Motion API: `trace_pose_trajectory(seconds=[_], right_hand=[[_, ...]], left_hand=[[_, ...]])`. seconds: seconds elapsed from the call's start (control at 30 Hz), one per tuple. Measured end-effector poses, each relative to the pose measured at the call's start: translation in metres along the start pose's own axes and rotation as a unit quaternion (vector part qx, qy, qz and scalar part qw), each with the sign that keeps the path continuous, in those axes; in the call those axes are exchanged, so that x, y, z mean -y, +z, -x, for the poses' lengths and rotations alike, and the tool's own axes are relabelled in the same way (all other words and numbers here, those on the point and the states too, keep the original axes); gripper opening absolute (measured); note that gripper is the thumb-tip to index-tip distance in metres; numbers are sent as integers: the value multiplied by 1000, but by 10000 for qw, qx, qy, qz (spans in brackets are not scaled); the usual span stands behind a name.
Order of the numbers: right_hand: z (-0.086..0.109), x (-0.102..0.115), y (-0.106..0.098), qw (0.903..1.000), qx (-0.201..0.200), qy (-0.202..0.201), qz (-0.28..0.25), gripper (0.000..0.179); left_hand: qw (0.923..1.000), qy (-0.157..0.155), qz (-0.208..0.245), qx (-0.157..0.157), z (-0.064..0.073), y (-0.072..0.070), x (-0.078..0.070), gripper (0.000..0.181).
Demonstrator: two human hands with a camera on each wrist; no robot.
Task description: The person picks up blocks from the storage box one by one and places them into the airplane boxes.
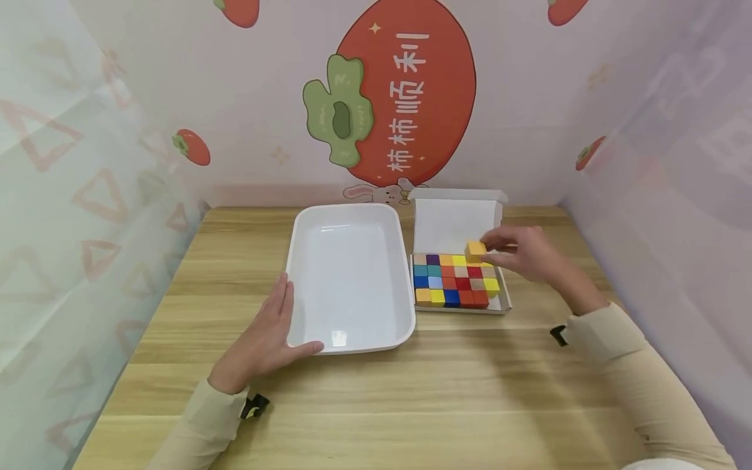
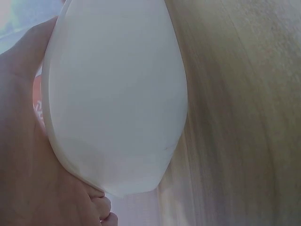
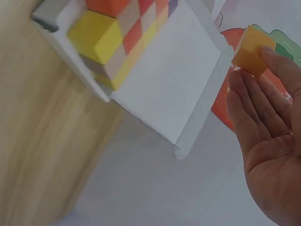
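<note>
An orange-yellow cube block (image 1: 475,252) is pinched between the thumb and fingertips of my right hand (image 1: 521,254), raised over the back right of an open white box (image 1: 506,301). The right wrist view shows the same block (image 3: 254,51) at the fingertips. Coloured cube blocks (image 1: 449,282) fill most of the box in rows. My left hand (image 1: 267,331) lies against the near left corner of a white tray (image 1: 352,274). Its fingers stretch along the tray's left side, and the thumb touches the near rim. From the left wrist, the tray's outer wall (image 2: 113,94) fills the view.
Both containers stand side by side on a wooden table (image 1: 376,405). The box's raised lid (image 1: 455,225) leans at the back, near a wall (image 1: 252,117) printed with persimmons. Pale sheets hang on the left (image 1: 70,196) and right (image 1: 664,170).
</note>
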State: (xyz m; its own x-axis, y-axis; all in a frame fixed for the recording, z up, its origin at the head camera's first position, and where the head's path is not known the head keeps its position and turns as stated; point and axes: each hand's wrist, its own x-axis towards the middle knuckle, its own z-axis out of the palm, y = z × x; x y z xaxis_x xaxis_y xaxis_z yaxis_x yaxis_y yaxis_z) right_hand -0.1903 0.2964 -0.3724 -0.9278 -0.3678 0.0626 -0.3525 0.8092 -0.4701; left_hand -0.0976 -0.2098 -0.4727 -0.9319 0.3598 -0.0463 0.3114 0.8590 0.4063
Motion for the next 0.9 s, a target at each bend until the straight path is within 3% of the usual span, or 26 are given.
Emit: trace_pose_trajectory(seconds=[0.23,0.43,0.9], right_hand=[[37,-31,18,9996,-108,172,-184,38],[58,-51,33,9982,-140,325,-483,34],[67,-62,63,9967,-158,708,-367,36]], left_hand=[[10000,1,-60,-12,0,-1,1,135],[10000,24,-36,-18,1,-1,0,134],[10000,21,-16,-39,1,-1,-1,134]])
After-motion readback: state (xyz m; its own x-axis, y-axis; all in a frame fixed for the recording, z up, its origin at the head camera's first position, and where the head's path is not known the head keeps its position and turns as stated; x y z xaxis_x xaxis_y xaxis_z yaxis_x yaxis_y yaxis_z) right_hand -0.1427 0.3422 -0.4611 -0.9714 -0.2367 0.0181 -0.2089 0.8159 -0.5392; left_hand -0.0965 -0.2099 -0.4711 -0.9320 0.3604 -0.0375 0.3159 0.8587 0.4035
